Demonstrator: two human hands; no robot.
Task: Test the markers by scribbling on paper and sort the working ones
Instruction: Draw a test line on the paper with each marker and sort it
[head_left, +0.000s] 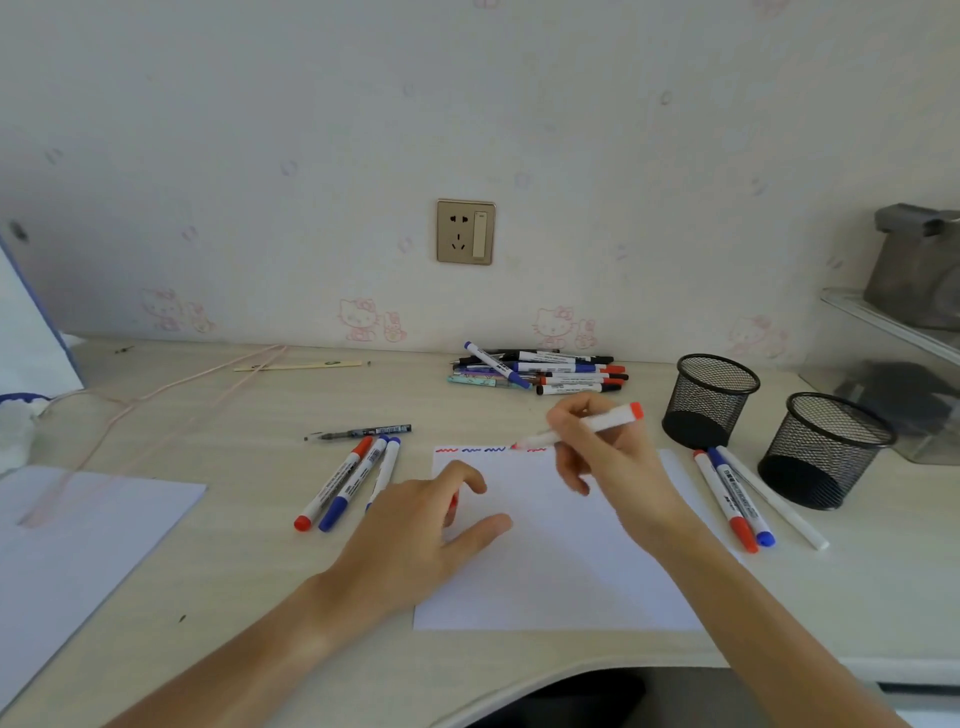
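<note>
At nine o'clock, a second white sheet (78, 540) hanging over the desk (218, 597) edge, a pink cord (156, 395) trailing across it. Next, toward ten o'clock — a dark pen (358, 432), and below it three capped markers (349, 480), one red, two blue; barrel print too small to read. Left hand (421, 535) resting on the paper's (561, 561) left edge, fingers loosely curled around a small red cap (454, 506). At twelve o'clock, red and blue squiggles (483, 450) along the paper's top edge, and beyond them an unsorted pile of markers (540, 371) by the wall. Right hand (602, 452) pinching a red marker (587, 427), tip on the top edge. At two to three o'clock — three markers (748, 499) beside the paper, just below two black mesh cups (763, 426).
</note>
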